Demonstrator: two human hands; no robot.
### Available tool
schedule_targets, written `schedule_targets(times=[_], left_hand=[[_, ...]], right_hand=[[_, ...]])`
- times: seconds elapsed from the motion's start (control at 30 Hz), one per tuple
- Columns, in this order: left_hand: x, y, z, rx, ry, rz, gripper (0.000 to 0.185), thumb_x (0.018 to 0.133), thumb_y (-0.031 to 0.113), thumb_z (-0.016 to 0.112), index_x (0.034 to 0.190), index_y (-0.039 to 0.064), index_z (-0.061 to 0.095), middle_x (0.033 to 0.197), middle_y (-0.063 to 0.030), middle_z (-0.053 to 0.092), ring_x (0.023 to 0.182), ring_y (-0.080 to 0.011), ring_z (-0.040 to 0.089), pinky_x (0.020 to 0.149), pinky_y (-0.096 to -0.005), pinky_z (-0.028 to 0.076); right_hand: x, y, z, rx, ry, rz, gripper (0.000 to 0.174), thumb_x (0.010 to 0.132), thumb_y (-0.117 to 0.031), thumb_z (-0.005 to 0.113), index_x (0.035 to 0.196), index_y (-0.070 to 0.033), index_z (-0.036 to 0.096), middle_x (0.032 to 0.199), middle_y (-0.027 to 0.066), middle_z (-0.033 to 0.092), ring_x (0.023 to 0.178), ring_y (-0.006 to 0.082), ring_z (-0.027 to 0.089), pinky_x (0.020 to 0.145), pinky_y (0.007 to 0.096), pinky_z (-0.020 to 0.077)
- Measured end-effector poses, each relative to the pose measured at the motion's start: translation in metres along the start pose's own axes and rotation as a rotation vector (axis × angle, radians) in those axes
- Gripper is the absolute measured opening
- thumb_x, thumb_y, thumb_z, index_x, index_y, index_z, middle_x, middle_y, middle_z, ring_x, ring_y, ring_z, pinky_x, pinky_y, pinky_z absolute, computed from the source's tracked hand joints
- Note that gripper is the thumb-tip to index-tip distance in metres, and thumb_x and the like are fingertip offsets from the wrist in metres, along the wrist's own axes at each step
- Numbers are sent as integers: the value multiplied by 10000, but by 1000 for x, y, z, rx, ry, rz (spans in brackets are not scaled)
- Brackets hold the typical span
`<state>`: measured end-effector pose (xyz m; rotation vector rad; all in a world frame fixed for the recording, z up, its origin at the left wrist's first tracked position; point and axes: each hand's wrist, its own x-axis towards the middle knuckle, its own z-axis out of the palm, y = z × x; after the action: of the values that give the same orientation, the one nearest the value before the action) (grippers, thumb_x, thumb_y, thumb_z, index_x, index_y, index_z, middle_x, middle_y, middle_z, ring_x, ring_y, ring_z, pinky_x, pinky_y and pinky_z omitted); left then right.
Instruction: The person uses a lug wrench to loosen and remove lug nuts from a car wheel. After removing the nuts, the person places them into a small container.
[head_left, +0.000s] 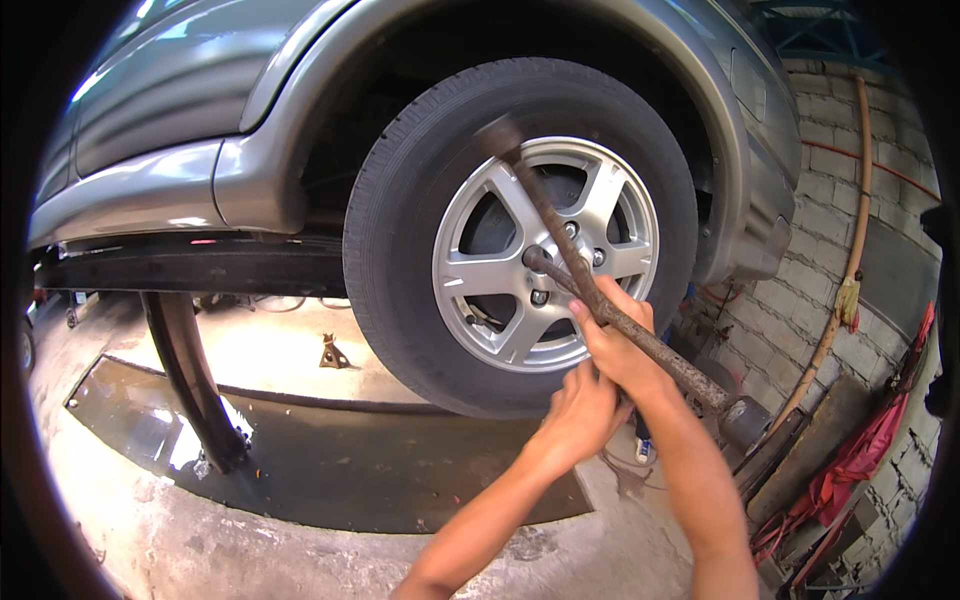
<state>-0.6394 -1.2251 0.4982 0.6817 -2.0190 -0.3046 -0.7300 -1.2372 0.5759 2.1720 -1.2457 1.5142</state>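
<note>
A rusty four-way lug wrench (658, 352) stands in front of a silver alloy wheel (480, 277) with a black tyre (397, 247). One socket of the wrench meets the left side of the hub, where a lug nut would be hidden under it; other lug nuts (539, 297) show around the centre. My right hand (619, 337) grips the wrench near its crossing. Just below, my left hand (585, 412) has its fingers curled by the wrench's near arm, close to my right wrist; what lies inside these fingers is hidden.
A raised grey vehicle (172, 180) surrounds the wheel. Below stand a lift post (184, 375) and a small jack stand (331, 352) beside a wet, dark floor recess (360, 465). At right are a block wall (817, 247), a pipe (864, 187), red cloth (847, 472) and a person's shoe (643, 450).
</note>
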Motion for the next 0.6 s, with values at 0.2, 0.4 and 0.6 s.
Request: schedule_targets(times=[0.2, 0.4, 0.6], left_hand=[[-22, 24, -109, 742, 439, 299, 592, 725, 249, 800, 1207, 14, 550, 1194, -243, 564, 1041, -349, 607, 858, -456, 487], [27, -20, -22, -349, -64, -362, 385, 942, 304, 556, 837, -63, 607, 698, -206, 656, 698, -329, 679, 677, -461, 519], [63, 9, 52, -857, 421, -355, 483, 999, 331, 481, 707, -45, 563, 573, -121, 612, 482, -216, 641, 482, -371, 491]], right_hand=[[54, -21, -46, -829, -504, -671, 260, 821, -173, 607, 1056, -275, 657, 630, 96, 638, 621, 332, 670, 562, 439, 516], [65, -11, -42, -990, 60, -938, 268, 812, -136, 620, 1067, -190, 680, 958, 82, 673, 977, 234, 626, 934, 457, 424], [-95, 25, -32, 445, 833, 466, 242, 895, -89, 604, 1111, 5, 547, 959, 88, 587, 937, 164, 557, 840, 290, 452]])
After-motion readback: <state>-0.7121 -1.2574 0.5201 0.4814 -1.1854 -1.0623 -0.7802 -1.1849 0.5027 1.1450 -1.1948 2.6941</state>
